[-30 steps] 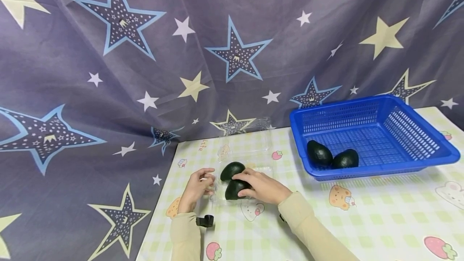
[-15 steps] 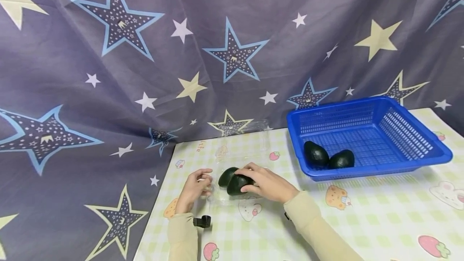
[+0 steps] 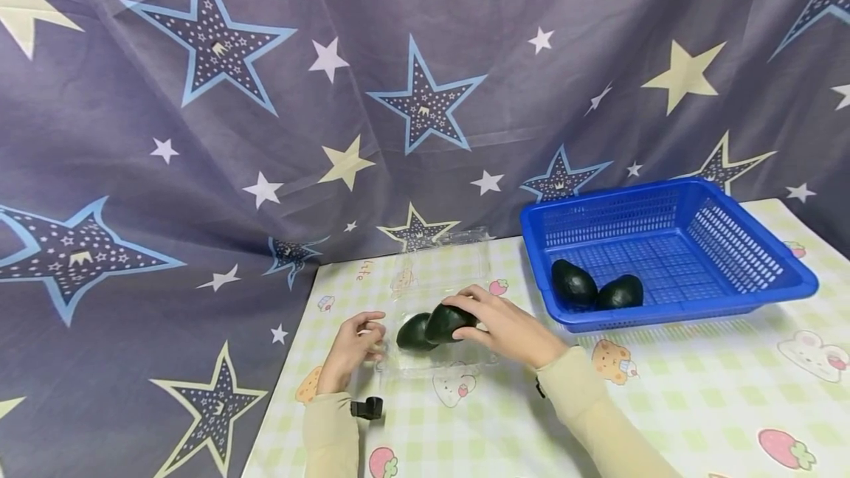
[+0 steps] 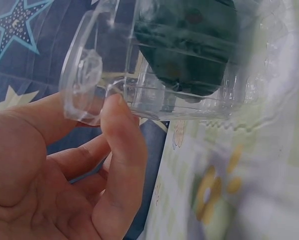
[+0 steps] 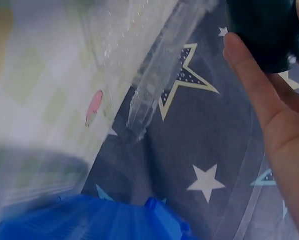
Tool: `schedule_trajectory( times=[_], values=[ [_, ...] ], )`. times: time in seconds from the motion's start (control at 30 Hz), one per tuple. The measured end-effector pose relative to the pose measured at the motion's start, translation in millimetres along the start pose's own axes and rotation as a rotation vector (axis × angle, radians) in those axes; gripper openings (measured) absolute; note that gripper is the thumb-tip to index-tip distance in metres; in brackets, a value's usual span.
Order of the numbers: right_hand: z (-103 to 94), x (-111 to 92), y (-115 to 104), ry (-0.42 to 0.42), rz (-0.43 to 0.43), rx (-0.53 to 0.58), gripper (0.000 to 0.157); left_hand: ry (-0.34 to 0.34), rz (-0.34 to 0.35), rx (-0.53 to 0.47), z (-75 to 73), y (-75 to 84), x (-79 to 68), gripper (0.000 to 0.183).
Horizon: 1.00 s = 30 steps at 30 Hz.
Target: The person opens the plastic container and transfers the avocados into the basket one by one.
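My right hand (image 3: 508, 327) grips a dark green avocado (image 3: 448, 323) between thumb and fingers, over the clear plastic clamshell box (image 3: 432, 370). In the right wrist view the fingers curve round this avocado (image 5: 267, 32). Inside the box, at its left, lies a second avocado (image 3: 412, 333), partly covered by the held one in the head view. My left hand (image 3: 352, 349) is at the box's left side. The left wrist view shows its thumb and forefinger pinching the box's edge (image 4: 84, 90), an avocado (image 4: 189, 55) showing through the plastic wall.
The box's clear lid (image 3: 441, 260) stands open toward the back. To the right, a blue plastic basket (image 3: 690, 309) holds two more avocados, one darker and longer (image 3: 572, 285), one beside it (image 3: 620, 292). A star-patterned cloth (image 3: 265, 131) hangs behind the checked tablecloth (image 3: 564, 419).
My right hand has raised its avocado up and to the right from beside the other one. The second avocado has shifted slightly toward the front. My left hand stays at the box's edge.
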State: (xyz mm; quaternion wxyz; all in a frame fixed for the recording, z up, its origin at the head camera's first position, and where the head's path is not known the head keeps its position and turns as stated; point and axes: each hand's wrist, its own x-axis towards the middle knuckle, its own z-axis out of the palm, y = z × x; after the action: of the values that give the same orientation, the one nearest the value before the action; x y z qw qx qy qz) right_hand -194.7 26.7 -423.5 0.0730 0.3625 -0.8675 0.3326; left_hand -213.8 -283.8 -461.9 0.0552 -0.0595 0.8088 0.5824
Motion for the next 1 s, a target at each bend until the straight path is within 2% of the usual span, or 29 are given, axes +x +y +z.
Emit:
schedule_trajectory(
  times=[0.3, 0.63, 1.0],
  values=[
    [-14.8, -8.2, 9.0, 0.034, 0.053, -0.011, 0.05, -0.003, 0.004, -0.001, 0.8, 1.5, -1.0, 0.039],
    [-31.0, -17.0, 18.1, 0.105, 0.077, -0.029, 0.046, 0.003, 0.009, 0.0, 0.8, 1.2, -1.7, 0.04],
    [-49.8, -25.8, 23.7, 0.167, 0.095, -0.073, 0.049, -0.012, 0.0, 0.001, 0.3, -0.1, 0.4, 0.041]
  ],
)
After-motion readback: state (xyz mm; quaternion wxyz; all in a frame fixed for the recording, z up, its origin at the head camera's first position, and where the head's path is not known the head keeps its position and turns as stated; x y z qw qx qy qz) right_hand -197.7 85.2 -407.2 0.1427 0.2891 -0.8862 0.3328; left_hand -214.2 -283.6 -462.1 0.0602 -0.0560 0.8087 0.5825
